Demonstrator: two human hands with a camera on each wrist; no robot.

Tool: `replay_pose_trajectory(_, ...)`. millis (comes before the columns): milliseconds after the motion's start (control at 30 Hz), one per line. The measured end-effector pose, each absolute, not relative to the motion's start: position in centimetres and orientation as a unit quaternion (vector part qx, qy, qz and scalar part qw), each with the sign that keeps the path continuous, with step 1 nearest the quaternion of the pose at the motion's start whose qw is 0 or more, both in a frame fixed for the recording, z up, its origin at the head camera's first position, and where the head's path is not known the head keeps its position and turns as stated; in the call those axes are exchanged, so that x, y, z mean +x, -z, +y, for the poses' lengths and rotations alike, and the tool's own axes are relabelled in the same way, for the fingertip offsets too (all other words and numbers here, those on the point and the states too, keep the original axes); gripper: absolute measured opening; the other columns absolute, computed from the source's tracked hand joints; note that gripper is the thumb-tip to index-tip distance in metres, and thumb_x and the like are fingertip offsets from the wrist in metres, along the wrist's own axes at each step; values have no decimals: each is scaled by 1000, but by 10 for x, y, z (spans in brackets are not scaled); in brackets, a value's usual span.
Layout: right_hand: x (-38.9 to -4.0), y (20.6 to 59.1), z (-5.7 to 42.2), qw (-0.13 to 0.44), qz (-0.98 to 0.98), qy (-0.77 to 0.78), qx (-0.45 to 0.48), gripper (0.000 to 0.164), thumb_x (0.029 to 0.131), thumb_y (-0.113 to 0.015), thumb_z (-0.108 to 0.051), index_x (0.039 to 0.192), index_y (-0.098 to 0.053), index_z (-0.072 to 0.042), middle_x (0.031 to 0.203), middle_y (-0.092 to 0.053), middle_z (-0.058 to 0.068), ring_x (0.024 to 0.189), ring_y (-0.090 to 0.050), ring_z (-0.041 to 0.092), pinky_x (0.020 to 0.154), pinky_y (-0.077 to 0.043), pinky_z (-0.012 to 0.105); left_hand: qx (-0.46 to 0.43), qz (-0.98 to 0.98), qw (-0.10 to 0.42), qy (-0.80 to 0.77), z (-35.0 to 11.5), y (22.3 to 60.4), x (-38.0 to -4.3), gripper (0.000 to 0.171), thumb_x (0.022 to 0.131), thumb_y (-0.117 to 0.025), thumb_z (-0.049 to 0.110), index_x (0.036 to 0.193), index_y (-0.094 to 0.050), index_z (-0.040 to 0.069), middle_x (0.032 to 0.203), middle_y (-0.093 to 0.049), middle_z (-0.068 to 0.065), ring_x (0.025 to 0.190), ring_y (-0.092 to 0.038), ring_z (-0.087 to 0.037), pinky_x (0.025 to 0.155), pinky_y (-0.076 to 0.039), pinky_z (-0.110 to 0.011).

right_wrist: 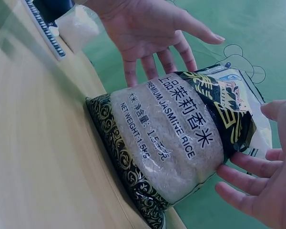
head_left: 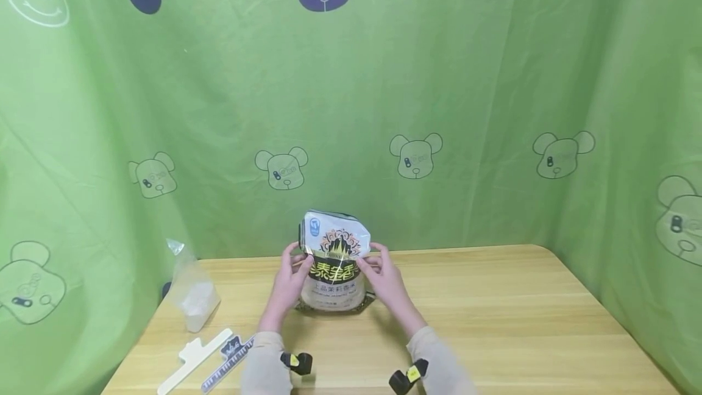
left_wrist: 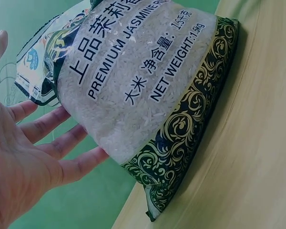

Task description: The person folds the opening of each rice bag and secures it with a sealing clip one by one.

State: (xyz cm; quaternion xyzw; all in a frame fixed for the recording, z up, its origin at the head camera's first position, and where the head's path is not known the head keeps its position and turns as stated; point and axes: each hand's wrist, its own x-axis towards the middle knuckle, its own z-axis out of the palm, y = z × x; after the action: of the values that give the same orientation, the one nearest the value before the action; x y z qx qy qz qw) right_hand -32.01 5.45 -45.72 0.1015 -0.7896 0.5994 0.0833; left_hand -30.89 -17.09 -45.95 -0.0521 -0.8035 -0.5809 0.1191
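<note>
A bag of jasmine rice (head_left: 333,288) stands upright on the wooden table, its upper part slack and leaning to one side. Dark patterned trim runs along its bottom, and rice shows through the clear front. My left hand (head_left: 289,279) is at the bag's left side; its spread, fairly straight fingers (left_wrist: 81,164) meet the edge in the left wrist view. On the opposite side is my right hand (head_left: 384,276), with extended fingers (right_wrist: 248,183) right at the bag and the thumb apart from it in the right wrist view.
At the table's left stands a clear plastic bag (head_left: 198,300) with white contents. In front of it lie a cream bag clip (head_left: 196,358) and a blue clip with piano-key markings (head_left: 227,363). A green curtain (head_left: 466,200) hangs behind the table (head_left: 504,316) and along both sides.
</note>
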Motion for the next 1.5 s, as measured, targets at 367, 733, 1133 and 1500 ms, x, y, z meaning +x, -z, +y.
replay_pose_trajectory(367,-319,462,80,64,-786,-608,95,67,93,-63,-38,146,-34,-10,123,-65,19,112,-64,34,103,-48,51,-75,-800,106,585,-155,465,-311,68,96,-55,46,150,-25,15,142,-49,-25,127,-51,-44,105,-42,-61)
replay_pose_trajectory(733,-314,462,105,57,-792,-600,96,71,93,-62,-39,150,-29,-11,129,-61,20,120,-59,36,107,-45,52,-108,-795,93,589,-137,463,-311,66,97,-55,41,149,-26,15,141,-49,-25,127,-52,-44,105,-43,-60)
replay_pose_trajectory(1133,-305,459,133,50,-803,-586,95,72,95,-60,-41,152,-26,-13,132,-60,19,123,-57,36,109,-41,53,-131,-797,52,588,-114,434,-286,65,100,-53,30,151,-21,6,143,-46,-28,130,-47,-46,107,-40,-59)
replay_pose_trajectory(1500,-299,461,163,57,-820,-563,87,70,96,-56,-45,150,-27,-13,128,-62,20,119,-59,38,108,-41,56,-156,-786,47,597,-96,463,-304,63,98,-55,37,150,-25,19,144,-48,-21,129,-50,-40,106,-43,-58)
